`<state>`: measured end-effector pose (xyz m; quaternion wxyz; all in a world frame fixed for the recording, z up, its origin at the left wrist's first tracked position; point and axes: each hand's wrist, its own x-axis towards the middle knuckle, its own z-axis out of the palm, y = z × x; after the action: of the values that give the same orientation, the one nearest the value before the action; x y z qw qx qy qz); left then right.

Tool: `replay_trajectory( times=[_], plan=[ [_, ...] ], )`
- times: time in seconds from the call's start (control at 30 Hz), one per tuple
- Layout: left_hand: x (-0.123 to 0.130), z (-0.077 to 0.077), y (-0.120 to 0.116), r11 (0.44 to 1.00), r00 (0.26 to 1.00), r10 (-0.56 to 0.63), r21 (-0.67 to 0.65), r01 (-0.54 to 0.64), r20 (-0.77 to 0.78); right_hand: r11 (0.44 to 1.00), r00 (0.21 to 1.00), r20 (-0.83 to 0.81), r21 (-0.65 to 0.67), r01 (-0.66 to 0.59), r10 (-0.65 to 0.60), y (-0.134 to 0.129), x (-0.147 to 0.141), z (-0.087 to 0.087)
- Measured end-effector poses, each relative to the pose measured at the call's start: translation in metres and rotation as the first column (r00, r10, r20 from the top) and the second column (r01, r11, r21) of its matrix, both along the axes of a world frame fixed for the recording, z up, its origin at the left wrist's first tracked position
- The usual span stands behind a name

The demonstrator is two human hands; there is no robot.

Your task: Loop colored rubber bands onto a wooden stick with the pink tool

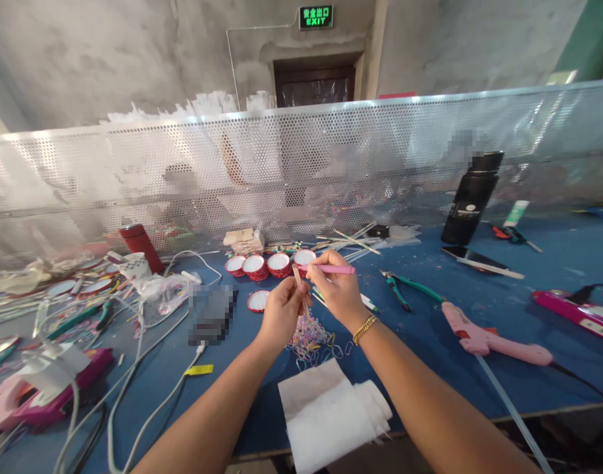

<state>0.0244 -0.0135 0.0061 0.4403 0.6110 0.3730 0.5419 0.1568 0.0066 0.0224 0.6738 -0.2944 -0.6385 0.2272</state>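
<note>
My left hand (282,312) pinches a thin, light wooden stick (297,276), held nearly upright over the table. My right hand (337,289) is closed around a pink pen-like tool (334,269); its left end meets the stick near the top. Below both hands lies a pile of small pastel loops (309,337). Several round red-rimmed pieces with white tops (255,264) stand just beyond the hands, and a single one (257,301) lies left of my left hand.
White cloth (331,421) lies at the front edge. A pink glue gun (494,339), green-handled pliers (405,286) and black bottle (472,197) are right. Left are a phone (212,315), cables, a red bottle (141,247) and power strip (89,375). A perforated metal screen (282,164) stands behind.
</note>
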Motion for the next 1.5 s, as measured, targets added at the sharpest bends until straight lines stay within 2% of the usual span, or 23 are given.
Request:
replay_trajectory(
  times=[1.5],
  plan=[
    [0.0010,0.0002,-0.0011,1.000,1.000,0.014,0.007,-0.014,-0.027,1.000,1.000,0.018,0.001,0.000,0.000,-0.0031,-0.0018,0.0015]
  ],
)
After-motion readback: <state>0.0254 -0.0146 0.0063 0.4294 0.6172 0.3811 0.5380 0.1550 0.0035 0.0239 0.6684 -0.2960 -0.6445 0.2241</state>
